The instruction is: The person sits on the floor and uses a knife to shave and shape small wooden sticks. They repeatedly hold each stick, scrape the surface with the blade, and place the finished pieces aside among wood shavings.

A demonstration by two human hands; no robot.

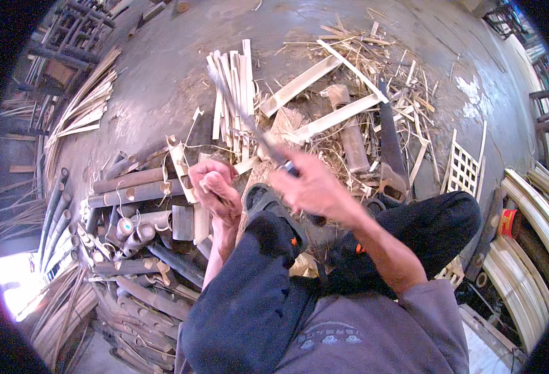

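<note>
My right hand (pixel 315 190) is wrapped round the dark handle of a long knife (pixel 240 112). Its grey blade points up and to the left, slightly blurred, over the bundle of pale split bamboo strips (pixel 232 93). To the left, my left hand (pixel 215 190) is closed with the fingers curled in; what they hold, if anything, is hidden. Beside and partly behind that hand a pale split bamboo piece (pixel 179 165) shows. Below the knife, between my feet, lies a light wood-coloured block (pixel 285 124), partly covered by shavings.
A handsaw (pixel 390 134) lies right of a bamboo tube (pixel 352 143), among split bamboo (pixel 302 84) and shavings (pixel 362 47). Cut bamboo tubes (pixel 131 193) are stacked at left. A lattice piece (pixel 463 165) and bent bamboo strips (pixel 521 293) lie at right.
</note>
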